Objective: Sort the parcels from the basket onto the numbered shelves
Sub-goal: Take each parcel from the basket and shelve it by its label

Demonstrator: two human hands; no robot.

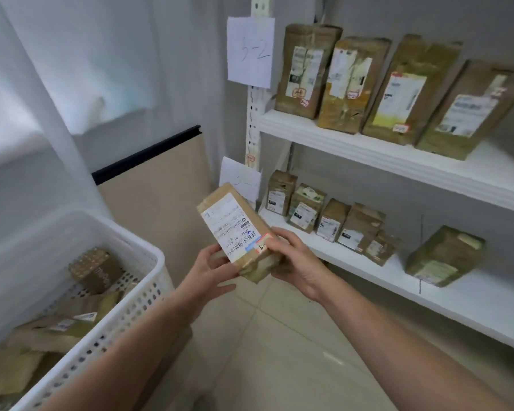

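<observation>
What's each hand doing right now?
Left hand: grips the lower left end of the brown cardboard parcel with the white shipping label.
Right hand: grips the same parcel's lower right end.

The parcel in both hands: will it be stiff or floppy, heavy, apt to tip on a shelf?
Probably stiff: the parcel keeps flat faces though the left hand and right hand hold only its near end. Likely light for that reason. Stood on end it may lean, like the upper-shelf parcels.

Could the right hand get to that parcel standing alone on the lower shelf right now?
Probably, path-wise: nothing stands between the right hand and the lone parcel on the open lower shelf. But it is busy gripping the held parcel, so it must let go first.
</observation>
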